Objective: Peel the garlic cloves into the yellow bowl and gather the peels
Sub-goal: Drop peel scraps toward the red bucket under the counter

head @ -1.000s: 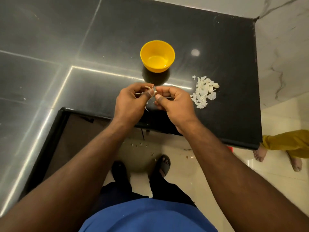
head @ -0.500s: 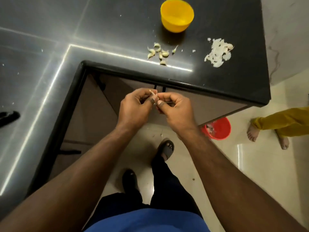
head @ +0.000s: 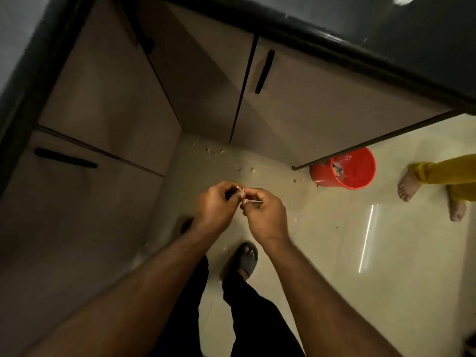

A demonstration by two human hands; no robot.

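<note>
Standing over pale floor tile, one sandalled foot [head: 246, 258] showing below the wrists. Pinching a garlic clove [head: 241, 188] between both hands, left hand [head: 215, 206] and right hand [head: 265, 215] curled tight around it, fingertips meeting. Judging the clove light, small, firm but slippery once bared; papery skin brittle, tearing best from the tip end. Loose peel scraps [head: 213, 150] lying farther off by the cabinet doors [head: 322, 117]; red bucket [head: 343, 168] beyond. Yellow bowl not showing.

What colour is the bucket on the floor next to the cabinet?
The bucket is red, seen clearly in the head view, at the cabinet's right end.
</note>
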